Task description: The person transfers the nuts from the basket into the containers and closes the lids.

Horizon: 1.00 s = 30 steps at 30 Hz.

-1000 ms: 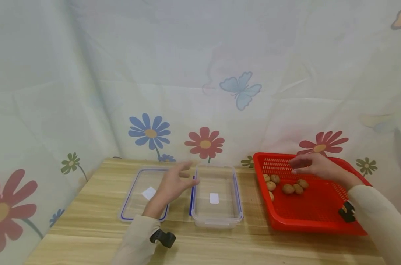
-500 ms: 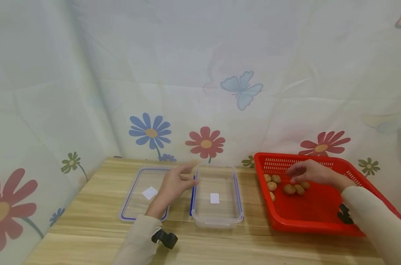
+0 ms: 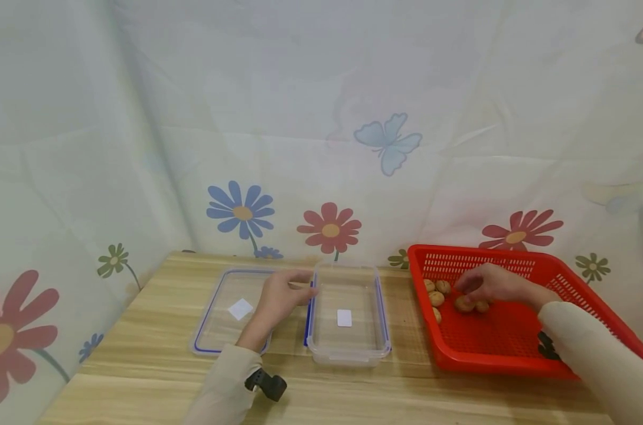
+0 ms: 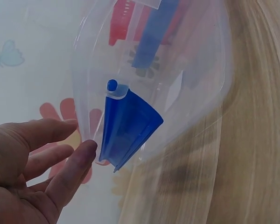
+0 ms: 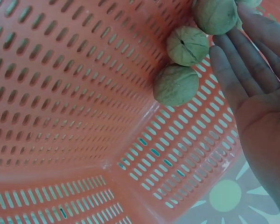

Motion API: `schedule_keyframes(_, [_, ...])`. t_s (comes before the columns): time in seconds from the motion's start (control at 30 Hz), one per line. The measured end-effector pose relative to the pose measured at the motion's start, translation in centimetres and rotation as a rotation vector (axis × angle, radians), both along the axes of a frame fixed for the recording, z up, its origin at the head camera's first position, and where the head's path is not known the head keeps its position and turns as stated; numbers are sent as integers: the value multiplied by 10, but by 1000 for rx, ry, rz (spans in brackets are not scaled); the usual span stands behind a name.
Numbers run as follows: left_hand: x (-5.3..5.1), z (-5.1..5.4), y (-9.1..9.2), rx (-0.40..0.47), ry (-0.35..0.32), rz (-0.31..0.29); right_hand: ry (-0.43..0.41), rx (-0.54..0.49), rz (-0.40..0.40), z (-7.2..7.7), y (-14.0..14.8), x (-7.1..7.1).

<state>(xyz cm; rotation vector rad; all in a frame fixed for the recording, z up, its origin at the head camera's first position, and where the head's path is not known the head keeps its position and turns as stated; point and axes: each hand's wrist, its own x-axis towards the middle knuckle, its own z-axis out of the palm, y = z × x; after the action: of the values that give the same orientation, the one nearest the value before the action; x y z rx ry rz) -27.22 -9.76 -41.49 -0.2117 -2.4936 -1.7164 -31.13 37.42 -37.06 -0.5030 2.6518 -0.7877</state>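
The right hand (image 3: pixel 493 284) has lowered onto the walnuts (image 3: pixel 463 304) since the earlier frame; the left hand (image 3: pixel 280 298) has held nearly the same position. Nearest, a black wrist unit (image 3: pixel 270 386) is mounted behind the left hand, above the wooden table (image 3: pixel 353 395). The left hand is spread, thumb apart from the fingers, tips at the left rim of the clear container (image 3: pixel 349 358); contact cannot be confirmed. A blue latch (image 4: pixel 128 128) hangs from the container wall just beside these fingertips. The blue-edged lid (image 3: pixel 215 330) lies flat, partly beneath and to the left of the left hand. The right hand is inside the red basket (image 3: pixel 502 363), fingers extended, tips at one walnut; whether they touch it cannot be determined. More walnuts (image 3: pixel 435 299) rest left of the right hand, along the basket wall. Beyond both hands hangs a flower-printed curtain (image 3: pixel 278 77).
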Motion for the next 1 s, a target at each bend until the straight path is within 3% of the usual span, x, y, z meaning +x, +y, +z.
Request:
schedule_keyframes(0.8, [-2,-6,4,-1,-21,16,-52,26,-37,-8,-6,-3])
schedule_keyframes(1.0, [-3,-8,4,24,-21,5,-18,31,-40,-6,-5,-1])
